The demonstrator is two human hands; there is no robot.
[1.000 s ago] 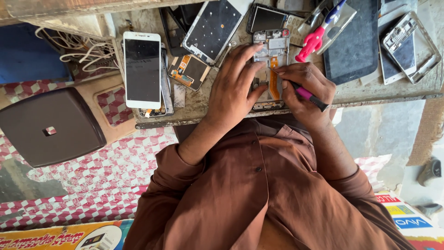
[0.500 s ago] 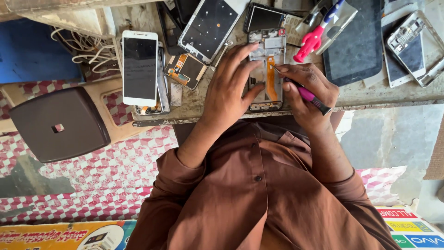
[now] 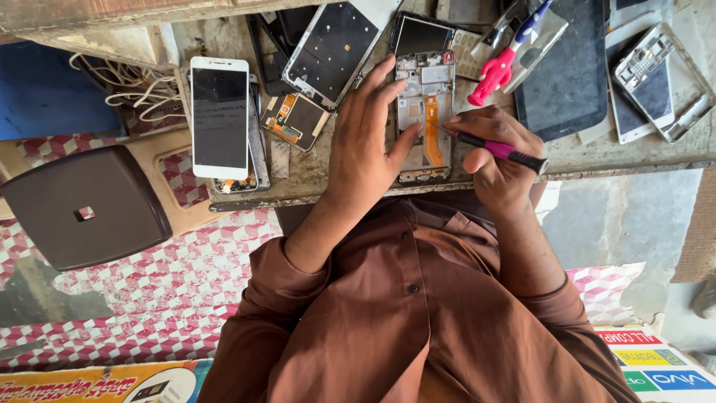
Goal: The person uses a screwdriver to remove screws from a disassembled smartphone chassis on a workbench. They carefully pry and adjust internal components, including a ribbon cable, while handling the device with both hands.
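The opened phone (image 3: 425, 112), its back cover off and an orange flex cable running down its middle, lay near the front edge of the tabletop (image 3: 597, 153), roughly at its centre. The left hand (image 3: 365, 142) rested flat beside and partly over the phone's left side, fingers spread and apart, the fingertips touching the frame and the thumb pressed against its left edge, steadying it rather than gripping it. The right hand (image 3: 496, 164) was closed around a pink-and-black screwdriver (image 3: 496, 149), held like a pen, with its tip set on the phone's right side by the orange cable. Just beyond the phone, toward the far edge, lay a dark display panel (image 3: 421, 33) and a larger screen assembly (image 3: 332, 48) turned on a slant. To the left of the left hand sat a small circuit board (image 3: 294, 119) with orange parts, and further left a white phone (image 3: 219, 116) lay face up near the tabletop's left edge. Right of the opened phone were a pink-handled tool (image 3: 496, 75), a dark tablet (image 3: 570, 71) and, near the right edge, an empty phone frame (image 3: 660, 82). A brown stool (image 3: 82, 209) stood off the left end, over a red-and-white patterned floor (image 3: 149, 298).
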